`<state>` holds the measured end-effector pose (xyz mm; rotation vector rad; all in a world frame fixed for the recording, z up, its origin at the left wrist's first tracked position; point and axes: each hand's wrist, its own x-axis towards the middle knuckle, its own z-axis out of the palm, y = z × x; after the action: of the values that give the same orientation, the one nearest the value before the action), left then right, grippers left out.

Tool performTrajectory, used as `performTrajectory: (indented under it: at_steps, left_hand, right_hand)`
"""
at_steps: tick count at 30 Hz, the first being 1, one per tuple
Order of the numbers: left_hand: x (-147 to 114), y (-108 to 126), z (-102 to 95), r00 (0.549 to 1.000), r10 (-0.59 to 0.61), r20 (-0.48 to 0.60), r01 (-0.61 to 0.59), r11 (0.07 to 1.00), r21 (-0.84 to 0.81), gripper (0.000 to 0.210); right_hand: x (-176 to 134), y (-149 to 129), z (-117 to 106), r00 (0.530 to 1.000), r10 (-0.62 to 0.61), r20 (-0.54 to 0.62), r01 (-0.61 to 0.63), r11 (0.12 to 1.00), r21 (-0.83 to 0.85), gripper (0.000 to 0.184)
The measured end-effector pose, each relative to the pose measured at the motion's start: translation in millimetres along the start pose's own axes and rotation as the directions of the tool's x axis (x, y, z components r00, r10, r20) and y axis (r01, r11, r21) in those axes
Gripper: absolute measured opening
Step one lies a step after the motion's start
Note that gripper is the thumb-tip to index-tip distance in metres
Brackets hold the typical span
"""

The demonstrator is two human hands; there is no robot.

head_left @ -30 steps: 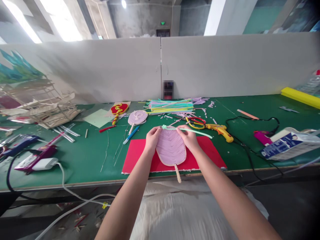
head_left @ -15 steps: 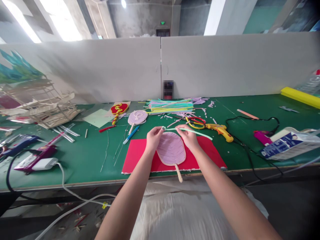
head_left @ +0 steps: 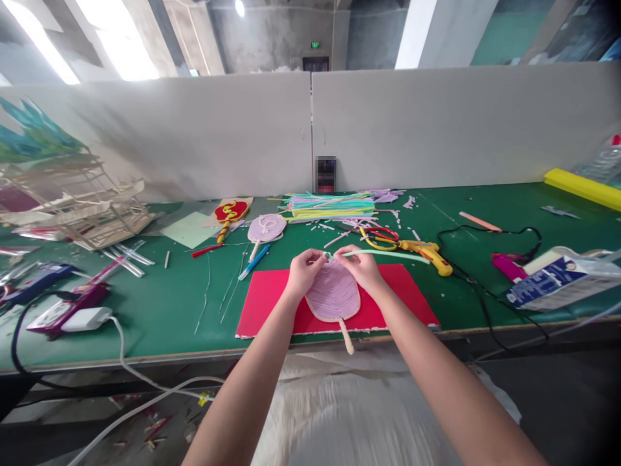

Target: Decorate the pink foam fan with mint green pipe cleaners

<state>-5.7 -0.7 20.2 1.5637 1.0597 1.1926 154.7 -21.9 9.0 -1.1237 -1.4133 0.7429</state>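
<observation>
Between them, my left hand (head_left: 306, 268) and my right hand (head_left: 359, 264) pinch the curled end of a pale green pipe cleaner (head_left: 400, 254), whose free length sticks out to the right. Both hands are closed, fingertips nearly meeting. Beneath them lies a round purple fan (head_left: 334, 292) with a pale rim and a light handle (head_left: 346, 336) that overhangs the table's front edge. My hands cover part of the fan's top. Under the fan is a red board (head_left: 266, 301).
Behind my hands lies a bundle of coloured pipe cleaners (head_left: 332, 206). Scissors (head_left: 381, 236) and a yellow glue gun (head_left: 427, 254) sit to the right. At left are a smaller purple fan (head_left: 266, 228), a blue pen (head_left: 255, 261) and a power strip (head_left: 72, 307).
My hands have drawn closer together over the fan's top. The pipe cleaner's end is now curled more tightly between my fingers, and its free end reaches further right.
</observation>
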Motion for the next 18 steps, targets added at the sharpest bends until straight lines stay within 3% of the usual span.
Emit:
performTrajectory:
  at_steps: [7,18]
  left_hand:
    - [-1.0,2.5,0.5,1.000,-0.004,0.023,0.005,1.000,-0.023,0.026]
    - [-1.0,4.0,0.9,0.999,0.019,0.049,-0.019,1.000,0.007,0.026]
  right_hand:
    - [-3.0,-1.6,1.8,0.997,0.054,0.058,-0.052,0.998,-0.035,0.031]
    - [-1.3,-1.7,0.7,0.998,-0.015,0.053,0.018,0.998,-0.060,0.025]
